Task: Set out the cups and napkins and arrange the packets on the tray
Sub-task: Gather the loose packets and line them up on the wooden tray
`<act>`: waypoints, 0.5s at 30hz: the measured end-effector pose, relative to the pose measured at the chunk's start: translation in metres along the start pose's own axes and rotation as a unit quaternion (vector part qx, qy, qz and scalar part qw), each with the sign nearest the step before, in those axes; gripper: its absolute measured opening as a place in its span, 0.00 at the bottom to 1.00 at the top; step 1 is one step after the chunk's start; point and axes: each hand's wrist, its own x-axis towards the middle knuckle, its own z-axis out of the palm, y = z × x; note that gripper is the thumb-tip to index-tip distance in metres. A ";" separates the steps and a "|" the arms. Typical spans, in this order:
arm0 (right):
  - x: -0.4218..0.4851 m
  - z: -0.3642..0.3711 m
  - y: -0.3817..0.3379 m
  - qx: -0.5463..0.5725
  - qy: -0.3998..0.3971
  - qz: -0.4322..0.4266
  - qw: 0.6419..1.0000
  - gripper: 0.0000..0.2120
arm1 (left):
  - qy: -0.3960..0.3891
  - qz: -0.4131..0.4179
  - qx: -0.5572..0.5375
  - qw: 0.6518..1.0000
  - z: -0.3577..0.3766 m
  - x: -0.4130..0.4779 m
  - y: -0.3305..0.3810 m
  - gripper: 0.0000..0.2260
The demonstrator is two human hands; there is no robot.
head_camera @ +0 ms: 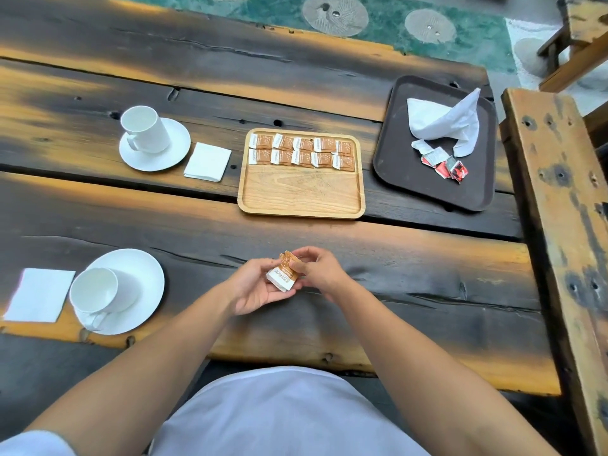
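Over the near edge of the table, the person's left hand [255, 287] cradles a small stack of brown packets [283, 276] with curled fingers, while the right hand [320, 271] pinches its top edge between thumb and fingertips. Beyond, two rows of matching packets [301, 153] fill the far half of the wooden tray [301, 192], between a cup [144, 128] with a napkin [208, 161] and a dark tray [404, 166].

Dark wood table [411, 258] (orange streaks); bench [559, 225] rt; green floor [388, 37] behind.

Open table [394, 258] from near edge to wooden tray [301, 214]; tray's near half bare. Left side: near cup [95, 289], far cup [144, 128]. Right edge: dark tray [404, 166].
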 end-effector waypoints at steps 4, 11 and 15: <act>0.016 0.006 -0.006 0.038 0.003 0.009 0.999 0.09 | -0.013 0.024 -0.010 1.000 -0.008 -0.001 0.014 0.17; 0.049 0.001 -0.034 0.099 -0.034 0.045 0.993 0.03 | -0.023 0.023 0.071 0.997 -0.015 0.012 0.065 0.16; 0.070 -0.013 -0.053 0.046 -0.035 0.036 0.998 0.06 | 0.004 0.004 0.141 0.990 -0.009 0.028 0.102 0.14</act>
